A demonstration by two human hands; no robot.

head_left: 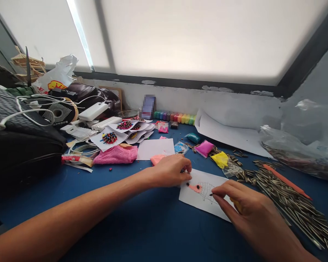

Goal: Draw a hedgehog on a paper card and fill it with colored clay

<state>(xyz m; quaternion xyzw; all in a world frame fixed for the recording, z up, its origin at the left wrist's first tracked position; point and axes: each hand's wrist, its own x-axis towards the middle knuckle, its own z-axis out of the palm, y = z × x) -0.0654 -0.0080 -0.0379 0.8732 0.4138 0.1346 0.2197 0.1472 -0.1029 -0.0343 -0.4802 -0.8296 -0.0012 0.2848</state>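
Note:
A white card [192,202] lies on the blue table, bearing a pencil outline of a small animal with a scale-patterned body [207,189]. Its head is filled with peach-coloured clay [193,188], with a black dot [198,187] on it and another at the snout tip. At the card's upper left edge, my left hand [173,170] is curled, thumb and fingers close together; a bluish bit shows behind them, too hidden to name. My right hand [243,203] pinches a small black piece [211,194] over the drawn body. Something yellow [237,205] shows under its palm.
Striped sunflower seeds [289,200] and an orange stick tool [287,181] lie at right. Behind are yellow [220,159] and magenta [204,148] clay packs and a row of coloured clay [176,117]. Finished cards [109,138], a pink towel [116,154] and a black bag [22,145] occupy the left.

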